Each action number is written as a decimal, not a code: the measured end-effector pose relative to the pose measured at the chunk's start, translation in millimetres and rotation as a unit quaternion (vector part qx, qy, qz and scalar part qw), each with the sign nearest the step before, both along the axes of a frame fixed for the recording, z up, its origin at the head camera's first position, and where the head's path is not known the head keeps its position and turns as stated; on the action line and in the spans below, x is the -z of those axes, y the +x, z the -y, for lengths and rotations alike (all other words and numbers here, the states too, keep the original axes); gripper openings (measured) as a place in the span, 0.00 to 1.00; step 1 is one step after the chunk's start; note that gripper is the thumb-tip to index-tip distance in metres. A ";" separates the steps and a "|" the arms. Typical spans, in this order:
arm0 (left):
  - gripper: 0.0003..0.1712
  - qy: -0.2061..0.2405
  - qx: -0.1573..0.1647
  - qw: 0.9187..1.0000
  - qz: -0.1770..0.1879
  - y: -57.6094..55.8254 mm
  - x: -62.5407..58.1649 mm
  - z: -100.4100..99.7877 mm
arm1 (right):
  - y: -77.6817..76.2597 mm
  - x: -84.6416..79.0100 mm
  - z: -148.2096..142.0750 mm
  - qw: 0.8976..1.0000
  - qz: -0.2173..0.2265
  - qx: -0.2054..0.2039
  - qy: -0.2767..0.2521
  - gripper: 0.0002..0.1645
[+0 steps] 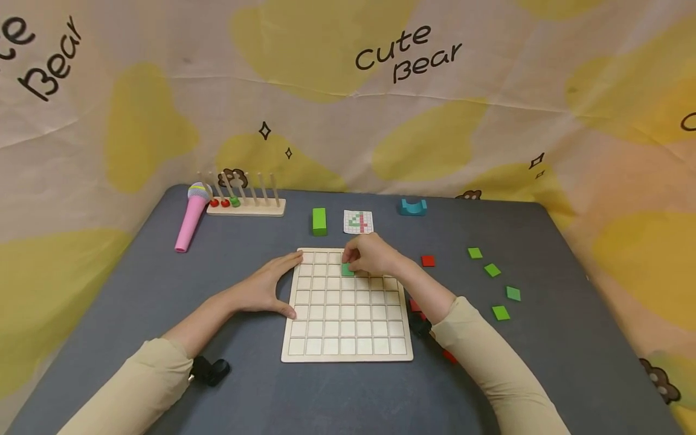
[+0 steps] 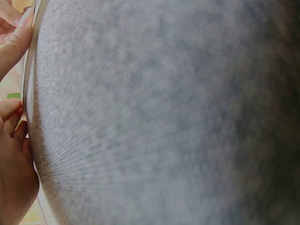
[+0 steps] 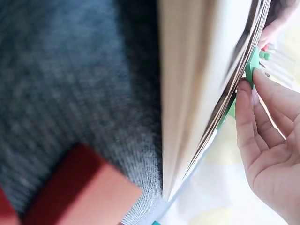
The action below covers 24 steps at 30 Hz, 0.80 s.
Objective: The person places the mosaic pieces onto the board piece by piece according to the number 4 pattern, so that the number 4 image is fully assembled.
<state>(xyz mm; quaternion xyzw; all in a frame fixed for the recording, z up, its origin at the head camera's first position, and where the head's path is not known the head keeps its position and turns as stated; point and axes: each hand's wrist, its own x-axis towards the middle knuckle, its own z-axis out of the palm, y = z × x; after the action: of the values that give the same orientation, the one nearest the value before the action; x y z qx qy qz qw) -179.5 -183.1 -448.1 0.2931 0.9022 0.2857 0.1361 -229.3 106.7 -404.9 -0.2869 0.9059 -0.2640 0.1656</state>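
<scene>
Head: high, facing forward, down. Wrists: low, near tabletop. Head, right wrist share green tile.

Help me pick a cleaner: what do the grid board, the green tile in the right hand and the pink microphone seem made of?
Grid board: probably wood, matte; its pale tan edge shows faint streaks.
Green tile: painted wood or plastic, smooth-looking; its even colour leaves it open.
Pink microphone: handle likely plastic, smooth-looking, given its uniform colour; the grey head is too small to judge.

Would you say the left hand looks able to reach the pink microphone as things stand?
Probably yes: the left hand merely touches the board, and nothing stands between that hand and the pink microphone.
</scene>
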 end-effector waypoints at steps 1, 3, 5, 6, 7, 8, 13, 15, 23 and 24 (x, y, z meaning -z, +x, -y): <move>0.71 -0.001 -0.002 1.000 0.001 0.4 -0.1 0.6 | 0.4 0.0 0.9 1.000 -0.003 -0.001 0.001 0.05; 0.71 -0.001 -0.004 1.000 0.004 0.6 0.1 1.0 | 0.9 -0.2 2.1 1.000 -0.012 -0.002 0.003 0.04; 0.71 0.000 -0.006 1.000 0.003 0.7 0.0 0.9 | 1.4 -0.4 2.5 1.000 -0.020 -0.001 0.005 0.04; 0.71 0.000 -0.006 1.000 0.003 0.7 -0.2 0.8 | 1.6 -0.5 2.6 1.000 -0.024 -0.002 0.006 0.04; 0.71 -0.001 -0.006 1.000 0.002 0.9 -0.4 0.5 | 1.8 -0.5 2.7 1.000 -0.025 -0.002 0.006 0.04; 0.71 -0.001 -0.007 1.000 0.003 1.1 -0.7 0.3 | 1.9 -0.5 2.7 1.000 -0.026 -0.002 0.006 0.04; 0.71 0.000 -0.008 1.000 0.007 1.7 -1.6 -0.4 | 2.2 1.0 2.7 1.000 -0.021 0.003 0.004 0.05; 0.71 -0.001 -0.007 1.000 0.007 1.5 -1.5 -0.6 | 2.2 1.6 2.5 1.000 -0.020 0.005 0.003 0.05; 0.72 -0.006 -0.007 1.000 0.003 0.6 -0.1 -0.8 | 1.9 4.2 1.9 0.999 -0.034 0.000 0.000 0.05; 0.72 -0.006 -0.007 1.000 0.003 0.4 0.3 -0.8 | 1.8 4.6 1.9 0.999 -0.037 -0.001 0.000 0.05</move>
<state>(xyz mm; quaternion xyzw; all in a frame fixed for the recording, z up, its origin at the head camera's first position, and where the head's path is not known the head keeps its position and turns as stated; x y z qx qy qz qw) -179.1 -182.3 -448.4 0.2855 0.9054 0.2823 0.1382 -227.6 104.7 -409.5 -0.2975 0.9111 -0.2530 0.1320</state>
